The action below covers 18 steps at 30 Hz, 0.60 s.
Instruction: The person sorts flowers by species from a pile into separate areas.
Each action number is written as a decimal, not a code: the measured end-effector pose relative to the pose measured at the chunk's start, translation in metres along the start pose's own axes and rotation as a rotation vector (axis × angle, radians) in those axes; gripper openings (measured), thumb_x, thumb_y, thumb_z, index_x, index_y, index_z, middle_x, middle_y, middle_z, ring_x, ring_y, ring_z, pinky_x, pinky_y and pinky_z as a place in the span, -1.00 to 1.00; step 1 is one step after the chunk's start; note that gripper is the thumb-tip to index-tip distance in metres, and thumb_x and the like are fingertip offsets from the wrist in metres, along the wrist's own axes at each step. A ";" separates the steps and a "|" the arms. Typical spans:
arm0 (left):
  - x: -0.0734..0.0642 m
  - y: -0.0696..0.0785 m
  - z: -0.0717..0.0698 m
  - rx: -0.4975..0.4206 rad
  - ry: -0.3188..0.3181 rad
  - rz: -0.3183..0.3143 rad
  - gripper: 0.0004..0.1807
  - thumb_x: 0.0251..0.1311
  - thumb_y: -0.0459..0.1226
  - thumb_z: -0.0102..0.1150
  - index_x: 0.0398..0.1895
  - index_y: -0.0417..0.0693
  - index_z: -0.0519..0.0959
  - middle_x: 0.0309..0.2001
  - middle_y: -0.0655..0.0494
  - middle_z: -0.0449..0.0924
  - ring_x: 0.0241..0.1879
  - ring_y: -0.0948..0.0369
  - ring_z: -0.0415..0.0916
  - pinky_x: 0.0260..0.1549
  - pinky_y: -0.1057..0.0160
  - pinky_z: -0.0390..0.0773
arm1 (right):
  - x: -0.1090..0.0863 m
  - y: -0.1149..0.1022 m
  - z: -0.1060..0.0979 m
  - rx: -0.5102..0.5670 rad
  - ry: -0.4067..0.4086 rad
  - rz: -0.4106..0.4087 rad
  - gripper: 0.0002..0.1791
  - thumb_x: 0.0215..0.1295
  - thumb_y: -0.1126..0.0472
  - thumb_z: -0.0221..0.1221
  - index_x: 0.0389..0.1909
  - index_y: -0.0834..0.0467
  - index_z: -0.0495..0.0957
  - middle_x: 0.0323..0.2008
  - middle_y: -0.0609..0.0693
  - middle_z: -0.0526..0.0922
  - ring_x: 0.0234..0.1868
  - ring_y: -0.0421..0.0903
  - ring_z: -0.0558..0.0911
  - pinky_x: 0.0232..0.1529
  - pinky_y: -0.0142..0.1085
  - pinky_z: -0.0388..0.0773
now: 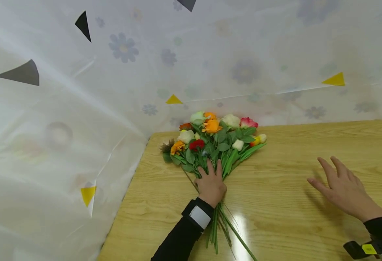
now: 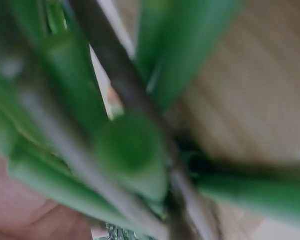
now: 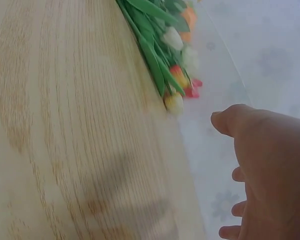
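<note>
A bouquet of mixed flowers [image 1: 213, 126], orange, white, red and pink with green leaves, lies on the wooden table [image 1: 275, 214] with its blooms toward the wall. My left hand [image 1: 212, 186] rests over the stems just below the leaves, fingers spread and pointing at the blooms. Bare green stems [image 1: 214, 232] come out below that wrist and fan apart. Close up in the left wrist view, thick green and brown stems [image 2: 130, 145] cross beside the palm. Apart from the bouquet, my right hand [image 1: 344, 188] hovers over the table's right side, fingers extended, holding nothing.
A pale flower-printed sheet [image 1: 243, 54] hangs behind the table and along its left side. Yellow triangles [image 1: 173, 99] and dark wedge shapes [image 1: 21, 73] mark the sheet. The table's left edge [image 1: 129, 185] runs beside the bouquet.
</note>
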<state>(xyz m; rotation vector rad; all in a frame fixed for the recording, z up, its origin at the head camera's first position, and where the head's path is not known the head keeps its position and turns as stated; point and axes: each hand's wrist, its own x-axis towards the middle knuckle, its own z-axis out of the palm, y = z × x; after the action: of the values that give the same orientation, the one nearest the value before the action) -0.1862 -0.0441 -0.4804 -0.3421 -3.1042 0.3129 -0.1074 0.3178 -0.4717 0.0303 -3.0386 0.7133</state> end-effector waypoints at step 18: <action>-0.014 -0.008 0.001 0.025 0.281 0.101 -0.18 0.31 0.03 0.31 0.57 0.06 0.26 0.41 -0.27 0.39 0.15 -0.36 0.53 -0.60 -0.07 0.67 | -0.076 0.079 -0.063 0.024 -0.014 0.059 -0.05 0.60 -0.16 -0.01 0.63 0.30 -0.26 0.51 0.65 -0.31 0.32 0.80 -0.06 0.10 0.62 -0.04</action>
<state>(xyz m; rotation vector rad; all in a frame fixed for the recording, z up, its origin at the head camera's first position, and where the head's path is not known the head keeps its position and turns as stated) -0.1743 -0.0545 -0.4792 -0.4969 -2.8108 0.2777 -0.0319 0.4176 -0.4528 -0.0542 -3.0557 0.7562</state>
